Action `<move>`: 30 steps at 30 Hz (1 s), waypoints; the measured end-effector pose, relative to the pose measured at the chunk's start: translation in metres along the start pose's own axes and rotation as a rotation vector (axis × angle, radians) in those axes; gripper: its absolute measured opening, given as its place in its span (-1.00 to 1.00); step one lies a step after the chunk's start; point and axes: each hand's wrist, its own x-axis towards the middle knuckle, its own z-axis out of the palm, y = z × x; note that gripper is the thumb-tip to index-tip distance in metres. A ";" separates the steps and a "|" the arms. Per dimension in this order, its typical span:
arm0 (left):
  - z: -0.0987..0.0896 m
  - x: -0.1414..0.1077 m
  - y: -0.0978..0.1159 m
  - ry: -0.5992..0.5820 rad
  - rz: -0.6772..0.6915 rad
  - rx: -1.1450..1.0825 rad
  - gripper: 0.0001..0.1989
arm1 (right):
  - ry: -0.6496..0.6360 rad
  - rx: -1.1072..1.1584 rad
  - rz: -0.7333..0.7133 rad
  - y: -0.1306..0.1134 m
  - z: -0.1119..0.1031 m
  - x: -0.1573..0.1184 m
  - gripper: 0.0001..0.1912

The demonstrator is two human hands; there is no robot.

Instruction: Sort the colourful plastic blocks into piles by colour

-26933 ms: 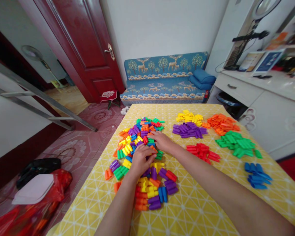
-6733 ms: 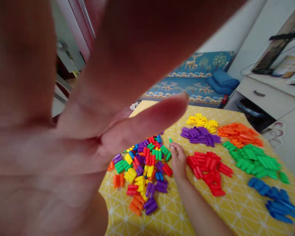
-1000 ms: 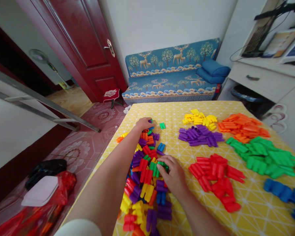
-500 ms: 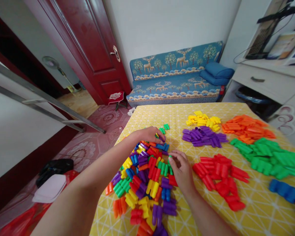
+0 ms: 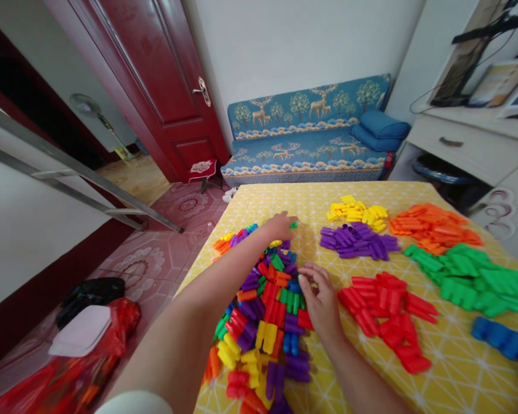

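A heap of mixed plastic building blocks (image 5: 273, 305) in red, yellow, purple, blue, orange and green lies on the left part of the table. My left hand (image 5: 281, 225) reaches over the heap's far end, fingers stretched out above a small green block (image 5: 293, 225), partly covering it. At the heap's right edge, my right hand (image 5: 322, 296) has thumb and fingers curled together. A bit of green shows at its thumb tip, and most of that piece is hidden. My left forearm covers part of the heap.
Sorted block piles lie to the right: yellow (image 5: 357, 211), purple (image 5: 358, 240), orange (image 5: 435, 224), red (image 5: 388, 307), green (image 5: 470, 276) and blue (image 5: 501, 338). A yellow patterned cloth (image 5: 311, 198) covers the table. Beyond stand a blue sofa (image 5: 302, 146) and a white desk (image 5: 470, 138).
My left hand has moved from the heap's top edge farther away, onto the loose green blocks, its fingers now stretched out. My right hand has stayed almost in place.
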 end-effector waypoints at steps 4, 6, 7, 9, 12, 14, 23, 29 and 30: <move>0.017 0.012 0.003 0.019 -0.032 0.005 -0.42 | -0.017 0.002 0.008 -0.002 -0.001 0.000 -0.72; 0.018 0.007 0.006 0.040 0.004 -0.003 -0.57 | -0.021 -0.001 0.007 -0.002 -0.001 0.000 -0.72; 0.017 0.004 0.008 0.052 0.030 -0.011 -0.65 | -0.023 -0.002 0.007 -0.002 0.000 0.000 -0.72; 0.013 -0.008 0.010 0.082 0.087 -0.030 -0.75 | -0.028 -0.003 0.006 -0.001 -0.001 0.000 -0.72; 0.004 -0.037 0.014 0.154 0.149 -0.068 -0.75 | -0.028 -0.007 -0.008 0.001 -0.001 0.000 -0.72; -0.002 -0.066 0.018 0.266 0.207 -0.150 -0.79 | -0.026 -0.008 -0.024 0.003 -0.001 0.000 -0.73; 0.028 -0.192 0.049 0.427 0.149 -0.371 -0.81 | -0.128 0.058 -0.137 -0.011 -0.004 -0.001 -0.70; 0.063 -0.203 0.057 0.552 0.127 -0.442 -0.79 | -0.228 -0.015 -0.228 -0.014 -0.004 -0.005 -0.82; 0.065 -0.203 0.056 0.564 0.129 -0.455 -0.79 | -0.222 -0.027 -0.230 -0.013 -0.004 -0.005 -0.83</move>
